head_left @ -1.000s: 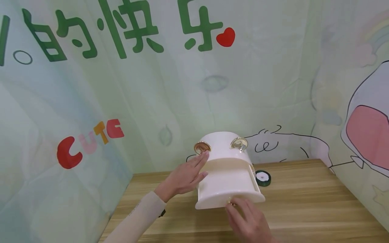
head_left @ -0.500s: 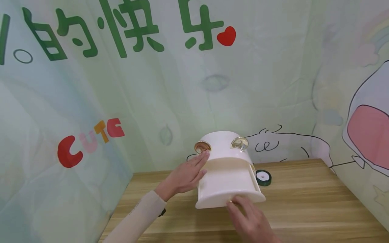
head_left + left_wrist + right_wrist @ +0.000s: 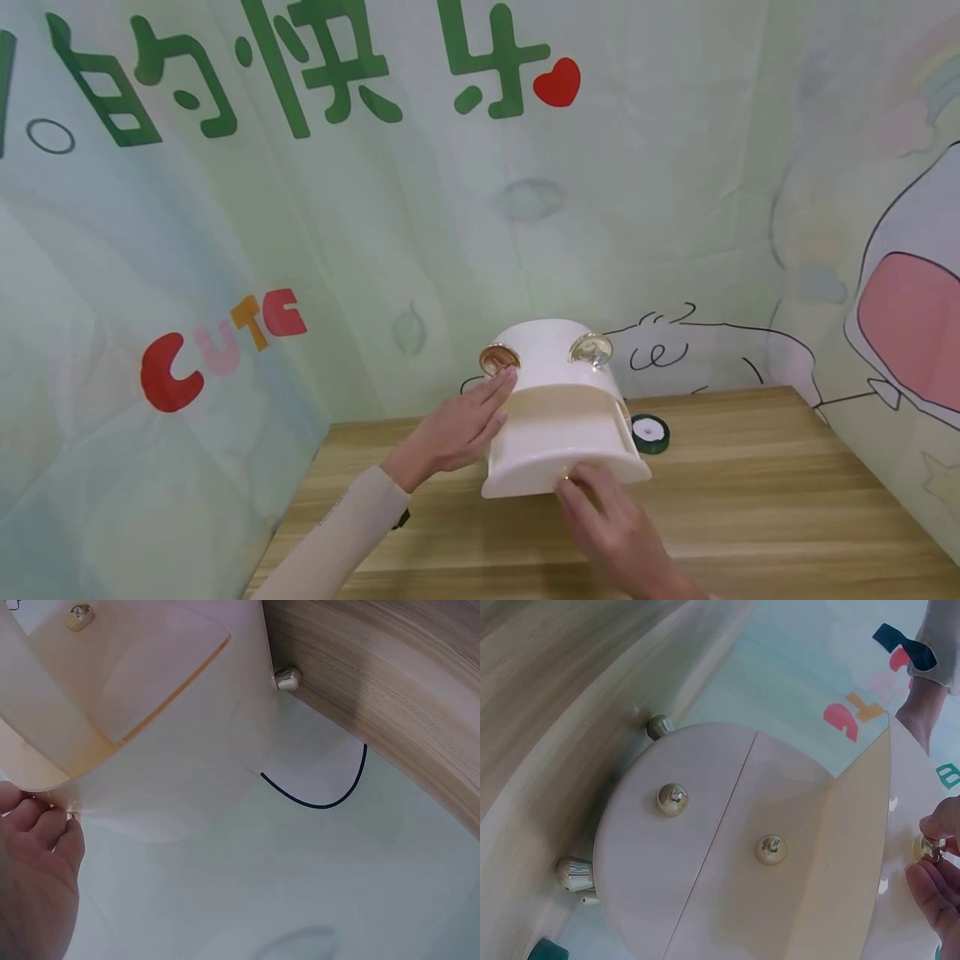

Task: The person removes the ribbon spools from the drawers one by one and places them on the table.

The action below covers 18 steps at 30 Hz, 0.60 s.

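Note:
A white rounded drawer box point(image 3: 551, 354) with two gold ears stands on the table. Its top drawer point(image 3: 558, 429) is pulled out, with a bare white floor showing. My right hand point(image 3: 618, 529) pinches the small gold knob point(image 3: 928, 848) on that drawer's front between thumb and fingers. My left hand point(image 3: 457, 429) lies along the box's upper left side, fingers straight and fingertips at the left gold ear point(image 3: 498, 358). In the right wrist view, two lower front panels with gold knobs point(image 3: 771, 850) sit flush with the box.
A dark green ribbon spool point(image 3: 649, 433) with a white centre lies right of the box on the wooden table point(image 3: 750, 492). Close behind the box hangs a printed cloth backdrop point(image 3: 420, 208). Small gold feet point(image 3: 575, 874) hold the box off the table.
The top drawer has slid a little way into the box, and my right hand has moved with it, still pinching the knob. My left hand keeps its place on the box.

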Each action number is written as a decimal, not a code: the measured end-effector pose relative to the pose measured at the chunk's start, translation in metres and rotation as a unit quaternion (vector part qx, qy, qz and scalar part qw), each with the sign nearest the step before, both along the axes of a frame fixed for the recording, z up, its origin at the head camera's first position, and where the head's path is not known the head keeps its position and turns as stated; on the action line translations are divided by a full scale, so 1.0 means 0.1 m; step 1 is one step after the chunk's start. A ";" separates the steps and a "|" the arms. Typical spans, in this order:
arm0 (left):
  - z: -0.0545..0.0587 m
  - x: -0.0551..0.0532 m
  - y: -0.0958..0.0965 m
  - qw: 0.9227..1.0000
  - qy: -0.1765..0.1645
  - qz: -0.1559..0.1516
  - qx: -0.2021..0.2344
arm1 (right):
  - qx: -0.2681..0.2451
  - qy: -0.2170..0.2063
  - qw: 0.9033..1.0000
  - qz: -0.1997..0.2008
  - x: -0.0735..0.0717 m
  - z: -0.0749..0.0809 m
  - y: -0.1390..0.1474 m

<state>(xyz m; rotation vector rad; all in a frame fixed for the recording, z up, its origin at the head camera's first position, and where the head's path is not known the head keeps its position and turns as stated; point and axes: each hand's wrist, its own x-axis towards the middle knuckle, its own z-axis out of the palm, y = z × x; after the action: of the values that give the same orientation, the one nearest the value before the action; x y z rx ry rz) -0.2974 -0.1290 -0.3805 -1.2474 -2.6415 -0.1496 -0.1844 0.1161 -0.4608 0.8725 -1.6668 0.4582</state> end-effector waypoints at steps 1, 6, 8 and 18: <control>0.00 0.00 0.00 1.000 0.001 -0.001 0.000 | -0.001 0.002 1.000 0.001 -0.02 0.01 0.00; 0.03 0.00 0.01 1.000 -0.001 -0.003 -0.001 | -0.011 -0.014 1.000 -0.007 -0.10 0.04 -0.01; 0.04 0.00 0.00 1.000 -0.002 -0.004 0.000 | -0.012 -0.037 0.999 -0.016 -0.12 0.03 -0.01; 0.05 0.01 -0.01 1.000 -0.014 -0.006 0.011 | -0.017 -0.072 0.997 -0.035 -0.27 0.00 -0.02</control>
<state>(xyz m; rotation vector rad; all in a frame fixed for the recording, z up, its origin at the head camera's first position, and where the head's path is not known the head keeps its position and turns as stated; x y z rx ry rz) -0.2965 -0.1304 -0.3757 -1.2628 -2.6495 -0.1978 -0.2111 0.1137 -0.4608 0.7689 -1.8097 0.5101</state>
